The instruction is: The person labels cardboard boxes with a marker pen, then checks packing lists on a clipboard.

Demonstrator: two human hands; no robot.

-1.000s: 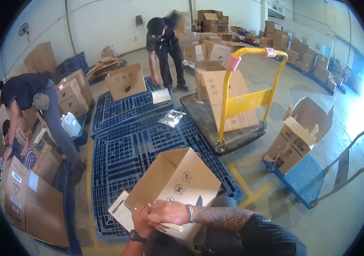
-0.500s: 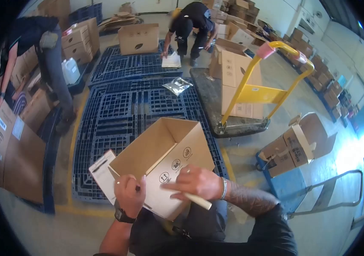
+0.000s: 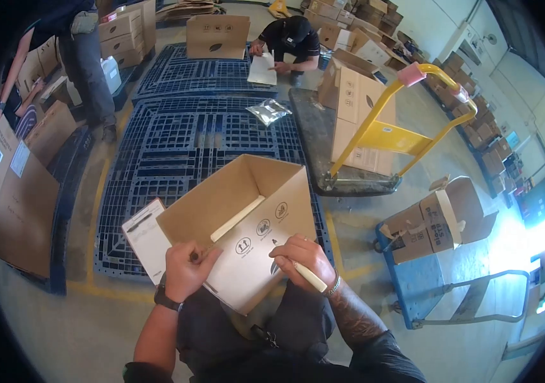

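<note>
Moved: both hands have slid down the box face since a second ago; the view has also tilted down, so the box sits higher and more centred.
Box: open cardboard carton, tilted on the person's lap with its open top facing away, over the blue pallet. A pale strip lies inside it.
Left hand: fingers curled tight round a thin dark pen-like thing, tip at the box's lower left edge; earlier this hand sat lower, half hidden.
Right hand: fingers closed round a cream stick-like tool, knuckles resting on the printed box face; before, it lay across the left hand.
Clipboard: white sheet wedged just left of the box, touching it, as before.
Meaning: the hands look settled for marking or working the box side; that is a judgement.
Others: one person crouches over a paper at the far end, earlier standing bent; another stands at left.
Nearby: yellow cart with cartons, blue trolley at right.
</note>
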